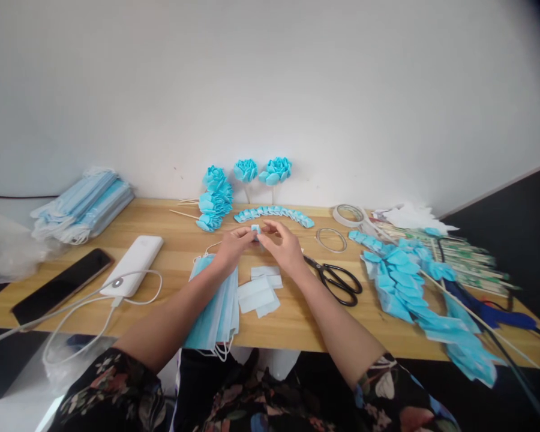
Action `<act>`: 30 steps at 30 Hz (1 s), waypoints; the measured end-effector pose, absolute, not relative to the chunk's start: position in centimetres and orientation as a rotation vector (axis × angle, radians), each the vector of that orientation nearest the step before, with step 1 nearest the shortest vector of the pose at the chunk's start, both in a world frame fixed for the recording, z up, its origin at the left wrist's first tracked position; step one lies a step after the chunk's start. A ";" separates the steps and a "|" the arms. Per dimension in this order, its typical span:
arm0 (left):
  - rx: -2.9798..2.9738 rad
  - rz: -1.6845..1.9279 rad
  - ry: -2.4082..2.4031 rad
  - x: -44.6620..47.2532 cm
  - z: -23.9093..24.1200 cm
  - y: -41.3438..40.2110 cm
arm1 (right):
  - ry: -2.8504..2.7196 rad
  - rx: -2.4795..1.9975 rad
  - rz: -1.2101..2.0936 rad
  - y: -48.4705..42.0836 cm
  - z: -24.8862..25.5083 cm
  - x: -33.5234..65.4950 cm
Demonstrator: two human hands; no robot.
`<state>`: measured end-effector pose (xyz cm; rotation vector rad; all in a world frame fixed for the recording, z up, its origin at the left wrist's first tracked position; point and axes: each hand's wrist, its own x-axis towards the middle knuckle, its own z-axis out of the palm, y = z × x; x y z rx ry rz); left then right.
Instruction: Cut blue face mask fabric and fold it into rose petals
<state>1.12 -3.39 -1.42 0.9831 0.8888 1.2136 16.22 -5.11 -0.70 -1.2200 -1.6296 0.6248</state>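
Note:
Between my two hands, near the middle of the table, is a small folded piece of light-blue mask fabric (255, 229). My left hand (234, 245) pinches it from the left, while the fingers of my right hand (281, 241) close on its right side. Just beyond my fingertips lies a curved row of folded blue petals (274, 211). Cut pale-blue fabric pieces (258, 294) rest on the table below my hands. A stack of blue face masks (211, 312) lies partly under my left forearm. Black-handled scissors (337, 281) sit to the right of my right wrist.
Blue fabric flowers on sticks (215, 198) lie at the back; two more (275, 171) lean on the wall. Tape rolls (348, 214), petal strips (398, 282) and a blue-handled tool (499, 315) occupy the right. A phone (63, 287), cabled power bank (135, 264) and mask pile (83, 207) are left.

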 end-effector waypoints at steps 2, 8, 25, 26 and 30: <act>1.046 1.218 0.947 1.1 -1.4 -3.4 | -1.667 -1.229 0.562 -5.3 -0.7 16.0; 1.075 1.233 0.923 1.2 -1.4 -3.4 | -1.684 -1.269 0.446 -5.2 -1.0 16.0; 1.044 1.151 0.553 -2.1 2.1 -3.4 | -1.297 -1.121 0.636 -4.4 -0.2 17.6; 1.069 1.163 0.550 -2.5 2.4 -3.4 | -1.273 -1.115 0.646 -4.2 -0.3 17.7; 1.402 1.008 0.948 -2.1 1.8 -3.2 | -1.252 -1.170 0.645 -3.9 -0.7 17.7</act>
